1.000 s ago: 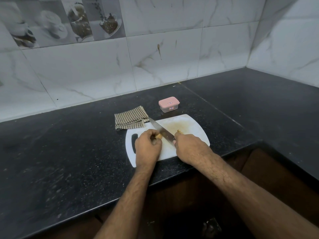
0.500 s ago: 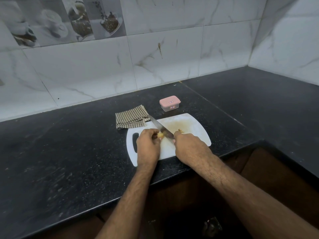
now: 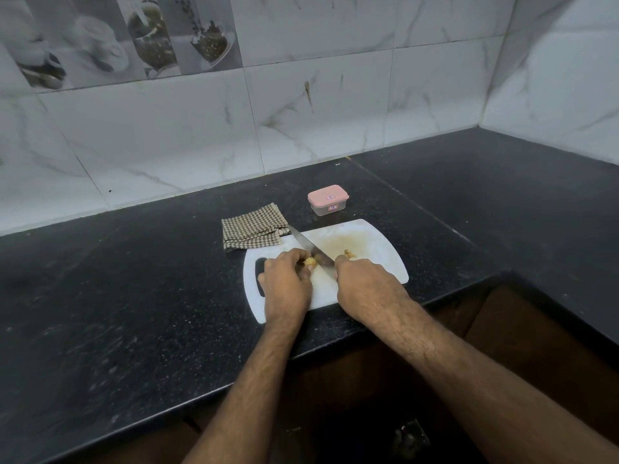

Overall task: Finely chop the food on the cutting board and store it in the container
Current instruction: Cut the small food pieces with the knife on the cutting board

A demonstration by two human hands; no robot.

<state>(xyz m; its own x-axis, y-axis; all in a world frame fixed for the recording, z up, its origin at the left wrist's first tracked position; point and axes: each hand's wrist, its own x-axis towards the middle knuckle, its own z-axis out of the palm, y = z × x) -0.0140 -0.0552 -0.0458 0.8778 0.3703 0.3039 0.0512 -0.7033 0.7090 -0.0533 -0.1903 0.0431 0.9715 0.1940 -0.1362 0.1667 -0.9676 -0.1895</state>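
White cutting board point(image 3: 375, 242) on desk point(image 3: 134, 296) | left hand point(image 3: 286, 286) pinches yellow food piece point(image 3: 310, 261) | right hand point(image 3: 365, 284) grips knife point(image 3: 310, 247)

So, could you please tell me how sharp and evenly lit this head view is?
Head view: dim, soft light; wide-angle bending curves the counter edge; wall tiles at the upper left are blurred; the cutting board and container stay fairly sharp.

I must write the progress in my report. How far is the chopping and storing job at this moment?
Done: little that I can confirm; only stains and one small piece lie on the cutting board. In hand: the left hand pins the food while the right hand holds the knife against it. Left: finish chopping, then fill the container, whose pink lid is on.
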